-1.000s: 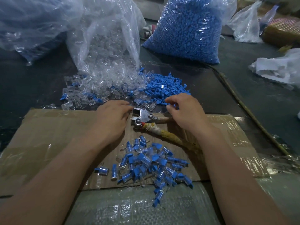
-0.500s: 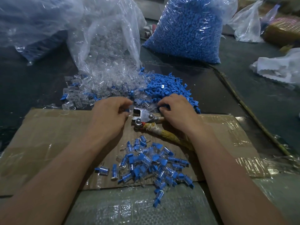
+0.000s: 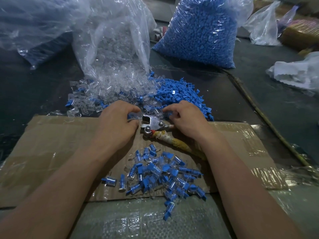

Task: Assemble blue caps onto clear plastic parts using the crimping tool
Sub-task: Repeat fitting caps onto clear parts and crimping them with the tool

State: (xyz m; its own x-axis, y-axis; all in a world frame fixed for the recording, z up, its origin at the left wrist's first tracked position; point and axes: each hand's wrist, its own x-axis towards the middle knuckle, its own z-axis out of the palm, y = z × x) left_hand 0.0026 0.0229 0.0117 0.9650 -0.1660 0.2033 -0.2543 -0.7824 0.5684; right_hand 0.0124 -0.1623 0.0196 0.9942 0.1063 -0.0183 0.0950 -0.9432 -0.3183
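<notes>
Between my two hands lies the crimping tool (image 3: 153, 124), flat on the cardboard (image 3: 51, 152). Its shiny metal head touches my left hand (image 3: 117, 125), and one handle goes under my right hand (image 3: 186, 121). My left fingers (image 3: 127, 109) are curled in with the thumb, and they pinch a little blue cap (image 3: 131, 116) right beside the tool's head. My right fingertips (image 3: 170, 110) are curled down too, poking into the edge of the loose bits just past the tool. I cannot tell if they pinch anything. The tool's other handle, wrapped in yellow cloth (image 3: 174, 140), sticks out toward my right arm. Closer to me than my fingers, between my arms, sits a heap of finished pieces (image 3: 160, 173), clear with blue ends. Just past my right fingers is a pile of loose blue caps (image 3: 181, 94). Just past my left fingers is a pile of clear plastic parts (image 3: 110, 94), spilling out of a big clear bag (image 3: 110, 40). Farther away, past the blue pile, stands a fat bag full of blue caps (image 3: 202, 31) on the dark table (image 3: 259, 92). Far off to my right lies some crumpled white plastic (image 3: 296, 73).
</notes>
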